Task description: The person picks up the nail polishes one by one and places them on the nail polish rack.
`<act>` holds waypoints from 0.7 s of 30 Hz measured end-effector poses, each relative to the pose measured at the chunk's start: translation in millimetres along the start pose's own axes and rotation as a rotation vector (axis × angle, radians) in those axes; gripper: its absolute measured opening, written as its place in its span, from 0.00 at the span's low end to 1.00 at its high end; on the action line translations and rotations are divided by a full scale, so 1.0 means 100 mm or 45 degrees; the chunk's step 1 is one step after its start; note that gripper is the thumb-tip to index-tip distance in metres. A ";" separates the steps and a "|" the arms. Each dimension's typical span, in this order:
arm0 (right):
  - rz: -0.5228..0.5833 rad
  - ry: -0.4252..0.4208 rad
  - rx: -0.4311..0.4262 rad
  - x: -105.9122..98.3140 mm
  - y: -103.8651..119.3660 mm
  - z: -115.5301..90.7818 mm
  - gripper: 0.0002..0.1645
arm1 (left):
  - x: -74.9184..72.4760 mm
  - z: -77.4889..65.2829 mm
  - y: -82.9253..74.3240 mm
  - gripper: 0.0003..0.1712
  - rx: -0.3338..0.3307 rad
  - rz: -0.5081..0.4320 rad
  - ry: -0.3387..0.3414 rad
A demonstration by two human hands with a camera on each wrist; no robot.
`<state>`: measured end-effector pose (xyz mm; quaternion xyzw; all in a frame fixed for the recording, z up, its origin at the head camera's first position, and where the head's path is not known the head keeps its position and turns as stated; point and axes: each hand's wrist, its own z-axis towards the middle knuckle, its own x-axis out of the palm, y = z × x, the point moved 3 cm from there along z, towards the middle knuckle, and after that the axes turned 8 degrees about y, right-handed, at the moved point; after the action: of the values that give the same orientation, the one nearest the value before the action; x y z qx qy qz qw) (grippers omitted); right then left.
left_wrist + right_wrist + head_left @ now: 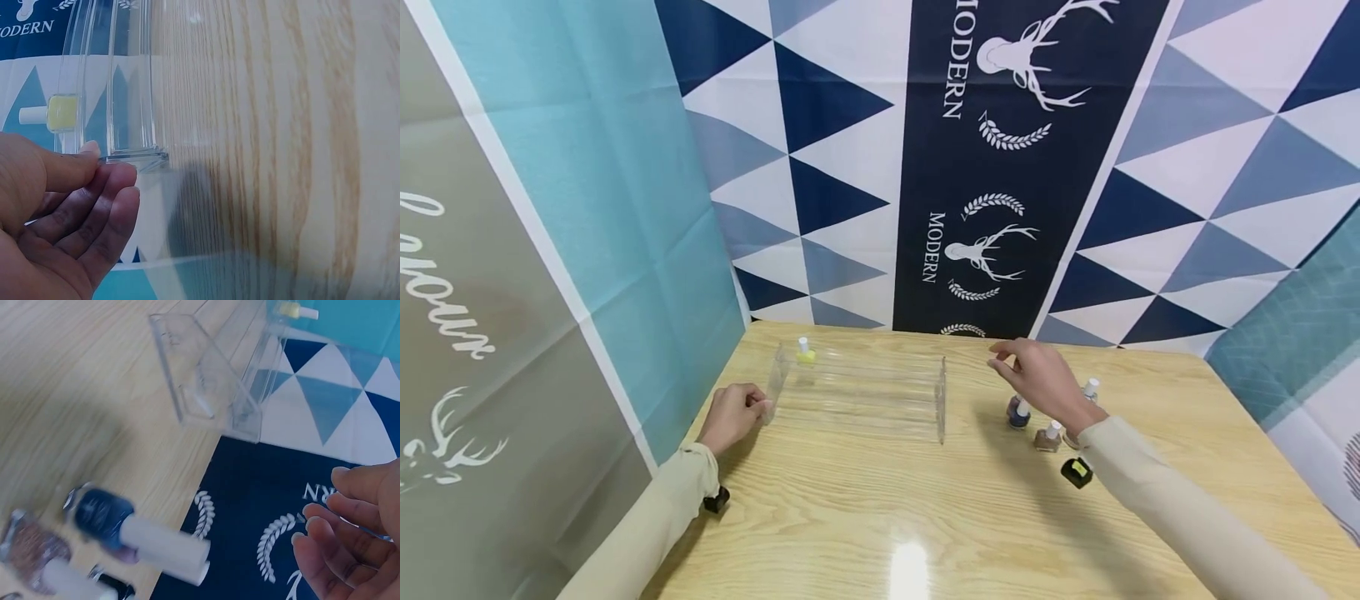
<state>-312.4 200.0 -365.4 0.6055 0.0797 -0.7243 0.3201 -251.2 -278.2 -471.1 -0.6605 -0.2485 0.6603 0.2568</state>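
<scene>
A clear tiered rack [942,402] stands on the table. A yellow nail polish bottle [806,357] with a white cap sits on its back tier at the left end. My left hand [732,415] pinches the edge of the rack's left end panel between thumb and fingers, as the left wrist view shows. To the right of the rack my right hand [1047,379] is raised above the table, its fingers loosely bent and holding nothing. Below it stand several nail polish bottles, among them a dark blue one [103,515] and a glittery brownish-pink one [31,550].
Another white-capped bottle [1091,388] is partly hidden behind the right wrist. A small black block [1077,472] with a yellow-green patch shows beside the right sleeve. Patterned cloth [842,208] hangs along the back and sides of the wooden table [820,517].
</scene>
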 end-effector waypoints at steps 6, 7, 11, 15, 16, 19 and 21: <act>-0.011 -0.029 0.050 -0.10 -0.19 -0.23 0.12 | 0.00 0.00 0.00 0.07 0.025 0.002 0.005; -0.016 -0.032 0.056 -0.10 -0.22 -0.27 0.12 | -0.01 -0.01 0.01 0.07 0.023 0.005 0.003; -0.029 -0.051 0.084 -0.15 -0.36 -0.42 0.12 | -0.03 -0.03 0.01 0.07 0.024 0.004 0.003; -0.053 -0.078 0.114 -0.22 -0.50 -0.60 0.13 | -0.03 -0.01 -0.03 0.07 0.044 -0.003 0.005; -0.055 -0.076 0.121 -0.23 -0.54 -0.65 0.13 | -0.03 -0.01 -0.04 0.07 0.042 -0.003 0.008; -0.054 -0.047 0.147 -0.26 -0.62 -0.78 0.13 | -0.02 0.00 -0.04 0.07 0.031 0.003 0.019; -0.052 -0.024 0.169 -0.28 -0.66 -0.85 0.13 | -0.01 0.00 -0.03 0.08 0.023 0.006 0.024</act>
<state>-277.6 305.3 -378.9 0.6167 0.0408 -0.7400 0.2654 -250.8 -276.7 -468.7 -0.6650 -0.2385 0.6568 0.2636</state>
